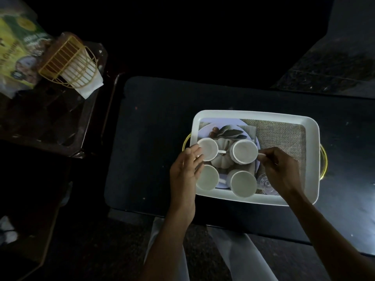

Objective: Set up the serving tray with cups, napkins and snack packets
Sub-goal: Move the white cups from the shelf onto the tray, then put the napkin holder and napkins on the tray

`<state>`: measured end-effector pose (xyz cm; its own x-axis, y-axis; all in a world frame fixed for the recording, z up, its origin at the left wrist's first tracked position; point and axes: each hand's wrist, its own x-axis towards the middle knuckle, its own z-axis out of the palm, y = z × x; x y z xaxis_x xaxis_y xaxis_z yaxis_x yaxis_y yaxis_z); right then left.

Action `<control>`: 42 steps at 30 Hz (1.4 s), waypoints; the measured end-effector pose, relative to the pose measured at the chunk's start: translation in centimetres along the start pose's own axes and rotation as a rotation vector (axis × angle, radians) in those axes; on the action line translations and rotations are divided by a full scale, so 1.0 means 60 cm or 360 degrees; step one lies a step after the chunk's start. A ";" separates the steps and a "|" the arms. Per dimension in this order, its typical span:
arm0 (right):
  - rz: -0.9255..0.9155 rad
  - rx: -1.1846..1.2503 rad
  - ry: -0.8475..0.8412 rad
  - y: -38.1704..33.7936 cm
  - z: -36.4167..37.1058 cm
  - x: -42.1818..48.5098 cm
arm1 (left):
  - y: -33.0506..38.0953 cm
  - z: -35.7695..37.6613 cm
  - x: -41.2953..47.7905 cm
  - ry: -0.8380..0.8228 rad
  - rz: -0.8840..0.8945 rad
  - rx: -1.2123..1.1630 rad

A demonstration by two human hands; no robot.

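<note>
While light is low, only the tray area reads clearly.
Writing: green-and-yellow snack packets (17, 47) at far left carry print, too blurred and dim to read; no brand legible.
Tray: white serving tray (310, 159) with gold side handles, on a dark table (152, 138), printed liner showing a plate, leaves and burlap.
Cups: four white cups in a two-by-two block on the tray's left half — far-left cup (208, 149), far-right cup (245, 152), near-left cup (209, 177), near-right cup (243, 183).
Left hand: left hand (185, 171) with fingers spread, flat against the outer side of the far-left cup, fingertips at its rim, palm beside the near-left cup.
Right hand: right hand (281, 167) pinching the handle of the far-right cup between thumb and fingers, lying over the tray's burlap area.
Napkins: white napkins (89, 78) in a yellow wire holder (67, 61), on a brown side table (50, 122) at far left, well apart from both hands and the tray.
Packets: just behind the holder, also off the tray.
</note>
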<state>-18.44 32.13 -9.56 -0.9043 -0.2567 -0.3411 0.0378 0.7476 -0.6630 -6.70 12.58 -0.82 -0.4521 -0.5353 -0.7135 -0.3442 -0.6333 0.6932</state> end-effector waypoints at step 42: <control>-0.0676 -0.1061 -0.0127 -0.546 0.433 0.010 | 0.438 -0.358 0.390 0.0218 0.1370 0.2664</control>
<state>-9.16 -8.43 -5.35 -0.7499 -0.6267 -0.2120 -0.5891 0.7784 -0.2172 -8.64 -28.61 -1.53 -0.8837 -0.4554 -0.1081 -0.4666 0.8751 0.1286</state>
